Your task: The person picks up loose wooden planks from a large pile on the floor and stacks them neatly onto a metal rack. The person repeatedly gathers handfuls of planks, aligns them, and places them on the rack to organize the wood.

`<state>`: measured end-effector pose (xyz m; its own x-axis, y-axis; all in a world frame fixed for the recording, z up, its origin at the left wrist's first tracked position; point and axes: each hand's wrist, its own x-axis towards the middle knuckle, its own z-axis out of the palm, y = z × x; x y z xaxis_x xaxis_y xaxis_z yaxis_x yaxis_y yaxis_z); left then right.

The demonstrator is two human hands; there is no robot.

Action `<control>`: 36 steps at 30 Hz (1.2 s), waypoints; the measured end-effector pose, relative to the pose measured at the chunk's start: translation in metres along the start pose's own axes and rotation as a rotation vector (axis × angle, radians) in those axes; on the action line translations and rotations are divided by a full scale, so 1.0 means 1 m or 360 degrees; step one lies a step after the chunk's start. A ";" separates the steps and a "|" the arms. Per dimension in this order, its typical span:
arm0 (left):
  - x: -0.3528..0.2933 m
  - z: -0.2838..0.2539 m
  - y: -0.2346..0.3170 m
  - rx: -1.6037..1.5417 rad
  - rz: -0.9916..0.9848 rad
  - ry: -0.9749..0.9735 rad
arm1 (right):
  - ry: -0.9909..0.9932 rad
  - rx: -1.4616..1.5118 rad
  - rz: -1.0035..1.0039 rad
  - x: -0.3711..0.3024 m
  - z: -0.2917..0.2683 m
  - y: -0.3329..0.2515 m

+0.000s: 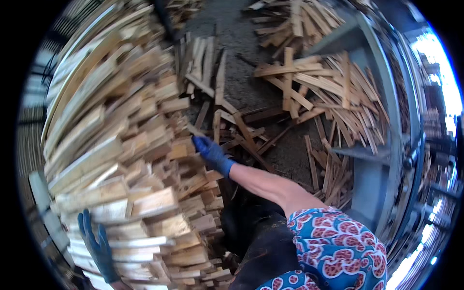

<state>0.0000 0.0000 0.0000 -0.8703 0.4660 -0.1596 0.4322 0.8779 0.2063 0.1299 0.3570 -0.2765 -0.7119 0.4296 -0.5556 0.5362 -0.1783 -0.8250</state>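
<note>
A tall stack of rough wooden slats (154,200) rises on the left, cut ends facing right. My left hand (98,249), in a blue glove, lies against the stack's lower left side with its fingers stretched and apart. At the stack's right face is my right hand (211,153), also blue-gloved, its arm reaching across from the lower right. Its fingers look closed around the end of a thin pale wooden slat (194,129); motion blur hides the exact grip.
Loose slats (220,79) lean and lie on the dark floor behind my right hand. A grey metal frame (382,72) stands on the right, with a heap of slats (338,87) on it. More pieces (333,179) lie below it.
</note>
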 end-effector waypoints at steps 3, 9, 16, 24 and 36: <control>-0.006 0.004 -0.030 0.0275 0.0168 -0.0004 | -0.0252 0.0833 -0.0351 -0.013 0.039 0.065; 0.009 0.006 0.028 0.0400 0.0442 0.0141 | -0.0204 0.0590 -0.0248 -0.019 -0.007 -0.012; -0.003 0.012 0.050 0.0333 0.0314 0.0237 | -0.0209 0.0542 -0.0727 -0.117 -0.161 0.065; 0.007 0.034 -0.075 0.0534 0.0384 -0.0335 | 0.1283 -0.0413 0.1133 -0.446 -0.384 0.313; -0.030 0.063 0.264 -0.0015 0.0716 -0.0156 | 0.0024 -0.0079 0.1224 -0.603 -0.236 0.369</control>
<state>0.1548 0.2252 -0.0013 -0.5699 0.8092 -0.1427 0.7595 0.5850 0.2844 0.8640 0.2409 -0.2210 -0.1244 0.2130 -0.9691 0.8976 -0.3921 -0.2014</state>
